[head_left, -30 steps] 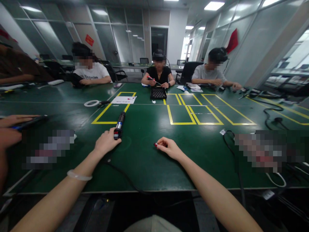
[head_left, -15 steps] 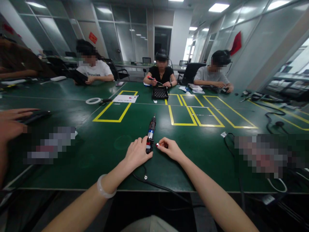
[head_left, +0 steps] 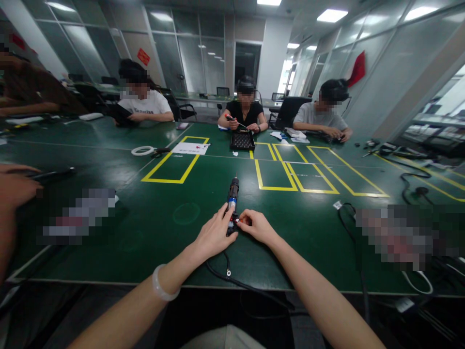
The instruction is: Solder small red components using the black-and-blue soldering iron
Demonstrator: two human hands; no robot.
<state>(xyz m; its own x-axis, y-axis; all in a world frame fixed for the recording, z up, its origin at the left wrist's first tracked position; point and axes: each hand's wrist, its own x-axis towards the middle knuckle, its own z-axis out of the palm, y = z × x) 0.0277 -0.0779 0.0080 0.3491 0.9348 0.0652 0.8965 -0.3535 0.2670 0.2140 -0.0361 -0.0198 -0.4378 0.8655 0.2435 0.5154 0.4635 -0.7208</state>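
Note:
A black corded tool with a blue band [head_left: 232, 196], like an electric screwdriver, lies on the green table [head_left: 203, 194] pointing away from me. My left hand [head_left: 214, 235] grips its near end, fingers curled round it. My right hand [head_left: 256, 227] pinches a small red piece [head_left: 240, 221] and holds it against the tool's near end, so the two hands almost touch. The tool's black cord [head_left: 232, 278] trails back over the table's front edge.
Yellow tape rectangles [head_left: 286, 174] mark the table ahead. A black tray [head_left: 242, 140], a white sheet [head_left: 188, 148] and a white ring [head_left: 143, 150] lie farther off. Three people sit across the table. A co-worker's hand [head_left: 14, 186] rests at left; cables [head_left: 410, 169] lie at right.
My left hand carried the tool from the left to the table's middle and brought its near end against the red piece in my right hand, which stayed almost still.

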